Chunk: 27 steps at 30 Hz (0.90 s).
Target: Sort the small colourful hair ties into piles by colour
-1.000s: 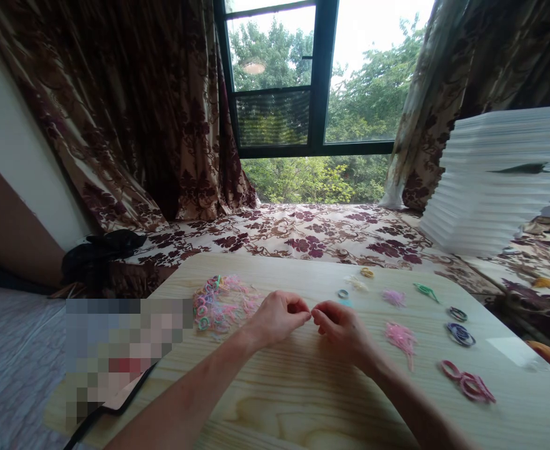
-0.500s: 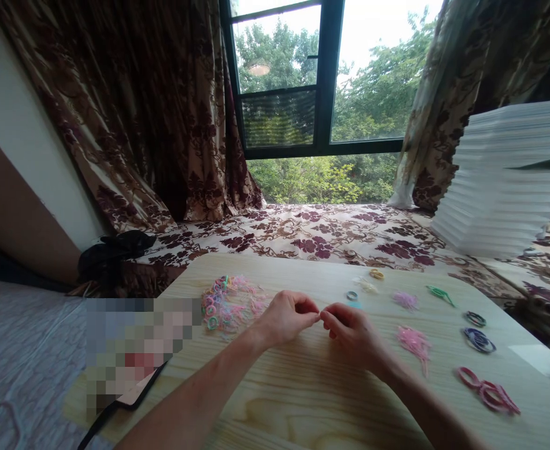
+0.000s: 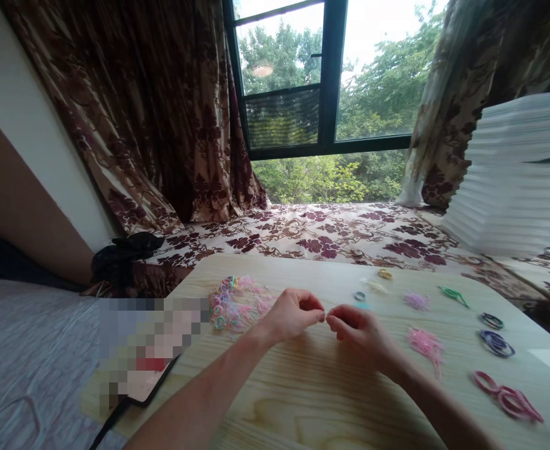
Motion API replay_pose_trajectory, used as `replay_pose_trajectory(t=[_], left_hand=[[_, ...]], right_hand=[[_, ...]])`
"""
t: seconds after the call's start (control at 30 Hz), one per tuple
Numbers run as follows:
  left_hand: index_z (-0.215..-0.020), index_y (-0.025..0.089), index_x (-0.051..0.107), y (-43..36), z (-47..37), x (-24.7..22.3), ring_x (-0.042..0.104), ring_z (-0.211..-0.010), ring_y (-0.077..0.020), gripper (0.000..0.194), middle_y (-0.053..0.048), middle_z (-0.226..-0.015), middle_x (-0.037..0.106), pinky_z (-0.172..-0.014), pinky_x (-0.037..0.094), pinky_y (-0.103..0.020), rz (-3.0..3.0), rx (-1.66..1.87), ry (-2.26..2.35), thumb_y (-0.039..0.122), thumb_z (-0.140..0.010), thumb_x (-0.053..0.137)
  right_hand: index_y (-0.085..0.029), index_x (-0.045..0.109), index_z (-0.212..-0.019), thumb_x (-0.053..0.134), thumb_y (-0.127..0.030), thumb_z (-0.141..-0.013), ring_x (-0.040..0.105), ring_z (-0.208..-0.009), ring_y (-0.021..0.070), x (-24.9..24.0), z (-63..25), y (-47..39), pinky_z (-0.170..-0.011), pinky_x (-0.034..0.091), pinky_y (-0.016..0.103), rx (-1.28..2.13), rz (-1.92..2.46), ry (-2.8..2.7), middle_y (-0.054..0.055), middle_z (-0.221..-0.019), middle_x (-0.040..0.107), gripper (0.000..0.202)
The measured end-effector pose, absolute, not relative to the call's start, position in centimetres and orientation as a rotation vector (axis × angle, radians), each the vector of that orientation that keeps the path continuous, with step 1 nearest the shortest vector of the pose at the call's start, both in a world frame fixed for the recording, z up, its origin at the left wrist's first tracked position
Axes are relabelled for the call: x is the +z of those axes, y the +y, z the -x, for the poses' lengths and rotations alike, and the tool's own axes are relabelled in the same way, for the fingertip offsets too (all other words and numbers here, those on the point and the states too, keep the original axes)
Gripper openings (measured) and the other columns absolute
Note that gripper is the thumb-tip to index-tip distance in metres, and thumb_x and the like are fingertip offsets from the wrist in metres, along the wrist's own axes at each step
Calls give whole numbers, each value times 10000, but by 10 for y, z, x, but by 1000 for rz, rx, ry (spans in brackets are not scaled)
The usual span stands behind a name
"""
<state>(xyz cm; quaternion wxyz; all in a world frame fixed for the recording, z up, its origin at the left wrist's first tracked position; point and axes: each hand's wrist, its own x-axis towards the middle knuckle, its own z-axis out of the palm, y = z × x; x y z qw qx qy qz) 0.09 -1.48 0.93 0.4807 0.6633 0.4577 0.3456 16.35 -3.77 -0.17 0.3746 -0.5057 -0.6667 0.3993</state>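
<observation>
Over the middle of the wooden table [image 3: 303, 400], my left hand [image 3: 298, 312] pinches thumb against fingertips. Facing it across a narrow gap, my right hand [image 3: 355, 328] is pinched the same way. Whatever sits between the fingertips is too small to make out. Just left of my left hand lies a mixed heap of small coloured hair ties [image 3: 228, 306]. To the right are sorted groups: a pink tangle [image 3: 425, 344], a lilac bunch [image 3: 416, 301], a green band [image 3: 454, 295], dark blue hair ties [image 3: 496, 344] and thicker pink hair ties [image 3: 509, 395].
Beyond my hands sit a grey ring [image 3: 359, 296], a yellow band [image 3: 385, 274] and a pale bunch [image 3: 377, 286]. A partly pixelated flat object with a dark edge [image 3: 160, 381] rests at the table's left. White ridged sheets [image 3: 514, 181] stand at right; a window [image 3: 331, 94] is behind.
My hands have moved slightly apart at the fingertips, both still pinched. The whole view has shifted a little, so everything appears farther right.
</observation>
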Motion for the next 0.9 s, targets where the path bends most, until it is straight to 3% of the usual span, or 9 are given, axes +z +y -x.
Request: replay_pose_trajectory(t=[0.37,0.73,0.9], left_hand=[[-741,100,649,-10,4,11,588,-645,-116,145,-55,-698,666,-602,436,-209,-1533,860,1080,175,-636,583],[-786,102,654,-11,8,17,553,-610,-94,188,-32,-672,653,-574,405,-192,-1544,807,1133,133,-643,536],[-784,97,643,-8,6,11,536,-588,-92,185,-43,-659,653,-570,401,-201,-1551,783,1113,151,-644,535]], right_hand=[[-166,601,-656,523,-445,-715,414,-448,83,-3,-168,-34,-406,308,202,1091,1355,-1669,-30,-509,514,296],[-166,601,-654,537,-466,-711,443,-463,85,-2,-168,-35,-404,340,190,1132,1361,-1611,-19,-522,522,312],[-163,652,-688,559,-484,-701,454,-449,91,7,-177,-31,-398,355,201,996,1344,-1631,-11,-534,548,334]])
